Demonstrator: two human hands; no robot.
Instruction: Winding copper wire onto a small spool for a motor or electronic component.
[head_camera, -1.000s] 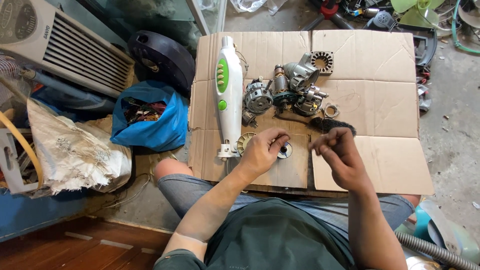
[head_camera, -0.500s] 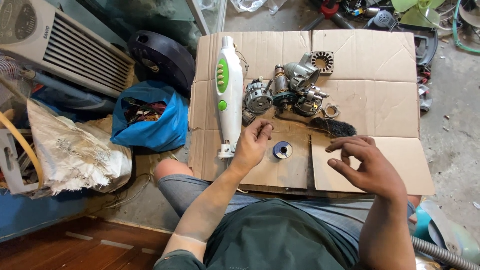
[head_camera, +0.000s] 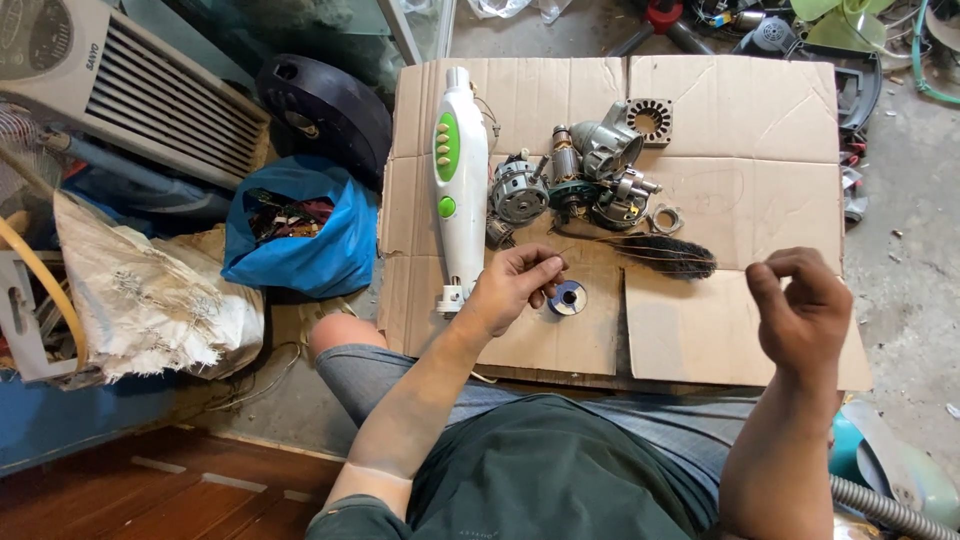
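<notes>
Left hand (head_camera: 510, 290) beside small spool (head_camera: 567, 297) on cardboard (head_camera: 740, 180).

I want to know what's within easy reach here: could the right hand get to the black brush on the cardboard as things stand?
Probably yes. The right hand is raised just off the brush, which lies flat on the cardboard with nothing on top of it. The left hand and the small spool sit off to the side, out of that path.

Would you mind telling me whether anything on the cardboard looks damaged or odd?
Yes: beside the white and green handle, motor parts lie taken apart on the cardboard. Its front flaps are cut and uneven.
</notes>
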